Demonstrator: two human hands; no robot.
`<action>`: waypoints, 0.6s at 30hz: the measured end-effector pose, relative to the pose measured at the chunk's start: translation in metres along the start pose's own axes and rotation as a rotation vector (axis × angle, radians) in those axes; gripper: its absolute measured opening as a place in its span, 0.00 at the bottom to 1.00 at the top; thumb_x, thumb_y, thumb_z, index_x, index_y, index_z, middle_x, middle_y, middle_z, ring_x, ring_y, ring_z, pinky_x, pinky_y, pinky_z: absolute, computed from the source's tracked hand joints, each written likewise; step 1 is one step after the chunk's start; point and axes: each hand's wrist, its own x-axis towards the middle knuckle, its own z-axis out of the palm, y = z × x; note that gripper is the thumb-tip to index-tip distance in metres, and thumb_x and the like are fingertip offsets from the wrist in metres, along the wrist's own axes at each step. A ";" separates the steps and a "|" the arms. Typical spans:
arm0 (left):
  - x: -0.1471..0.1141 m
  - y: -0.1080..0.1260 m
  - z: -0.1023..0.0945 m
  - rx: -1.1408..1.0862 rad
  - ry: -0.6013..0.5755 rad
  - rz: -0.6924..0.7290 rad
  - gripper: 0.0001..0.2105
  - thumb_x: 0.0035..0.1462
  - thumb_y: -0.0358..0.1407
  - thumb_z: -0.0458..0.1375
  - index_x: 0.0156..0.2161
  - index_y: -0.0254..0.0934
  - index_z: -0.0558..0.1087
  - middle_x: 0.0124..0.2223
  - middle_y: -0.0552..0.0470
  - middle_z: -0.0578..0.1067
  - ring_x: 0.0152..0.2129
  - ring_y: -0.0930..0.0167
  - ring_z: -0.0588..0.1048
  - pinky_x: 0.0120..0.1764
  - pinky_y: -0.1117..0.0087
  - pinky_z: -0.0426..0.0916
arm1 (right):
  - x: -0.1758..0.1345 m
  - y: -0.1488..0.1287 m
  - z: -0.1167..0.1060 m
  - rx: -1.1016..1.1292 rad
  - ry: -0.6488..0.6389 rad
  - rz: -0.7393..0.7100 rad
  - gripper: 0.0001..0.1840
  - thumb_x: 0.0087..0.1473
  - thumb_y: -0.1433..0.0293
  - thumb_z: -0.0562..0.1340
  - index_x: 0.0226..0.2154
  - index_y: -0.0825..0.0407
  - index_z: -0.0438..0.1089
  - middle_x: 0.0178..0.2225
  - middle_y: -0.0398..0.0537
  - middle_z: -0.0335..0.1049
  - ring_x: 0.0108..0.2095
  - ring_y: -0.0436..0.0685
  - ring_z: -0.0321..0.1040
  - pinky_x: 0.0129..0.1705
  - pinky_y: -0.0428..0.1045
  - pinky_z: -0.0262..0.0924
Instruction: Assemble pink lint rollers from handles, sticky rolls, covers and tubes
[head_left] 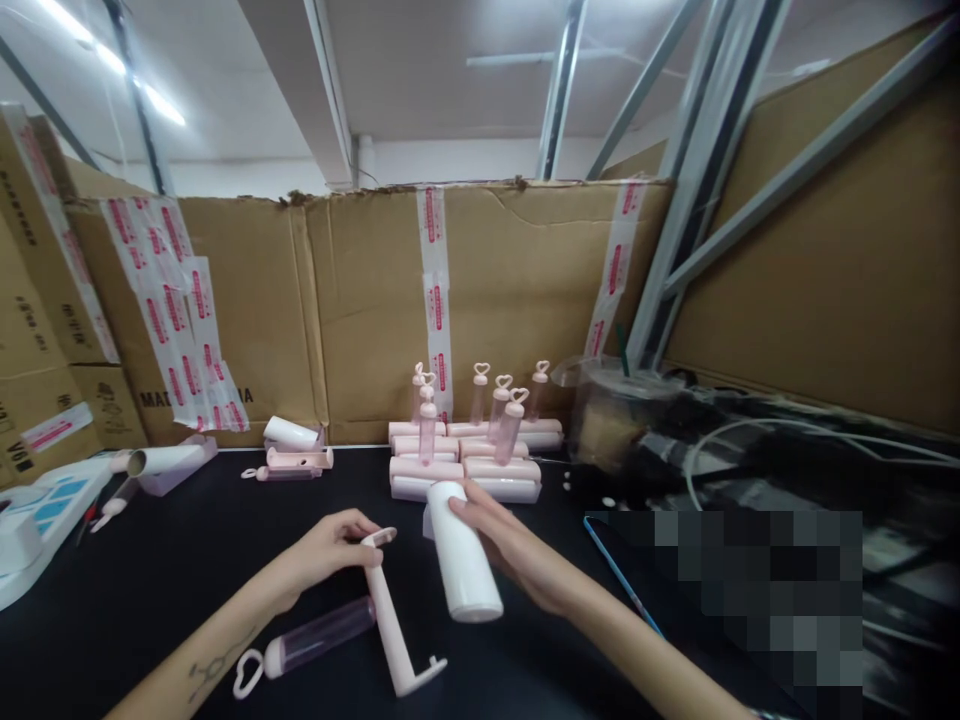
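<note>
1. Left hand (339, 548): the grip pinches the upper end of a pink bracket (388, 625) between thumb and fingers. The bracket slants down and slightly right from the hand; a short arm with a small peg projects at its lower end.
2. Right hand (517, 550): the grip is closed around the upper part of a white roll (466, 565). The roll is tilted, with its lower end toward the wearer. It is right of the bracket and apart from it.
3. Tube (322, 637): pink, see-through, with a heart-shaped loop at its left end. It lies on the black tabletop (187, 560), below the left hand. Its right end meets the edge of the bracket in view; contact cannot be determined.
4. Rear centre: a block of pink and white rolls (499, 490) lies in rows. Several looped tubes (427, 440) stand upright at the block.
5. Rear left: a second white roll (292, 433) lies behind a pink part (300, 459) and a looped tube. Farther left, another white roll lies slanted beside a translucent tray (184, 468).
6. Rear right: a lidded cup (609, 415) with a green straw stands near the block.
7. Background: a taped cardboard wall (367, 300) rises behind the tabletop.
</note>
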 end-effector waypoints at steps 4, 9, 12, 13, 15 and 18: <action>-0.011 0.014 -0.009 -0.379 -0.063 -0.053 0.19 0.44 0.36 0.62 0.43 0.36 0.64 0.40 0.46 0.74 0.32 0.68 0.73 0.33 0.66 0.67 | 0.000 -0.001 -0.003 0.026 -0.081 0.016 0.23 0.50 0.57 0.59 0.48 0.45 0.56 0.31 0.42 0.66 0.32 0.55 0.66 0.33 0.49 0.61; -0.012 0.015 0.004 -0.559 -0.185 -0.020 0.22 0.44 0.33 0.62 0.46 0.35 0.65 0.40 0.44 0.73 0.30 0.70 0.73 0.28 0.71 0.69 | 0.000 0.012 0.001 -0.022 -0.176 0.112 0.20 0.47 0.58 0.60 0.39 0.48 0.56 0.26 0.40 0.64 0.26 0.52 0.66 0.27 0.46 0.59; -0.013 0.014 0.016 -0.644 -0.234 -0.018 0.18 0.45 0.33 0.63 0.42 0.33 0.67 0.36 0.48 0.72 0.30 0.71 0.73 0.31 0.71 0.70 | 0.003 0.019 0.004 -0.054 -0.174 0.140 0.19 0.45 0.58 0.62 0.33 0.50 0.55 0.26 0.39 0.64 0.25 0.51 0.66 0.25 0.44 0.56; -0.013 0.014 0.018 -0.672 -0.242 -0.020 0.17 0.45 0.33 0.63 0.42 0.34 0.67 0.35 0.49 0.72 0.30 0.71 0.73 0.32 0.70 0.70 | 0.004 0.020 0.005 -0.055 -0.179 0.152 0.19 0.44 0.58 0.63 0.32 0.50 0.55 0.26 0.39 0.64 0.25 0.51 0.66 0.25 0.44 0.55; -0.015 0.013 0.022 -0.707 -0.259 -0.029 0.17 0.45 0.32 0.63 0.42 0.35 0.66 0.35 0.50 0.71 0.32 0.70 0.74 0.35 0.67 0.71 | 0.004 0.022 0.008 -0.035 -0.195 0.175 0.20 0.43 0.57 0.63 0.31 0.50 0.55 0.26 0.39 0.65 0.26 0.51 0.66 0.25 0.44 0.55; -0.017 0.012 0.024 -0.715 -0.281 -0.029 0.18 0.45 0.32 0.63 0.41 0.36 0.63 0.38 0.49 0.71 0.34 0.68 0.74 0.35 0.67 0.71 | 0.003 0.024 0.010 -0.016 -0.203 0.176 0.20 0.42 0.57 0.63 0.31 0.51 0.57 0.25 0.39 0.64 0.24 0.49 0.64 0.24 0.43 0.52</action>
